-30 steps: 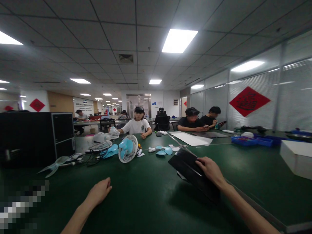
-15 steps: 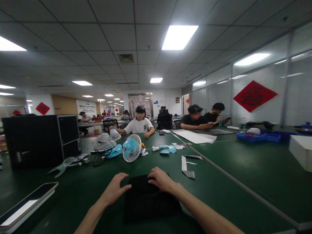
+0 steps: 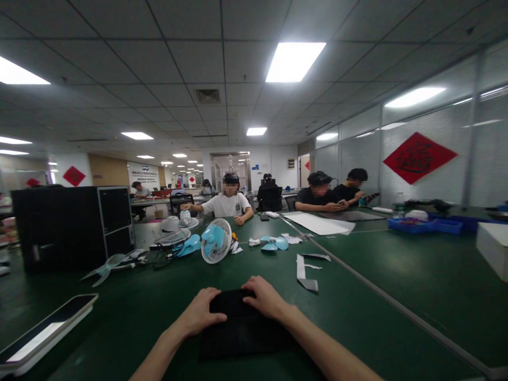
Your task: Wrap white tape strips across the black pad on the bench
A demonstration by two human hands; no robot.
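A flat black pad (image 3: 244,330) lies on the green table (image 3: 377,323) right in front of me. My left hand (image 3: 200,313) rests on its far left corner, fingers curled over the edge. My right hand (image 3: 264,299) presses on its far edge, fingers bent down onto the pad. Both forearms reach in from the bottom of the view.
A small blue and white fan (image 3: 216,241) stands beyond the pad, with fan grilles, blades and cables to its left. A grey strip (image 3: 304,272) lies to the right. A phone (image 3: 43,330) lies at the near left. A black computer case (image 3: 73,225) stands left. Several people sit at the far end.
The black pad was carried in my right hand from the right, then laid flat in front of me. My left hand has moved onto its corner.
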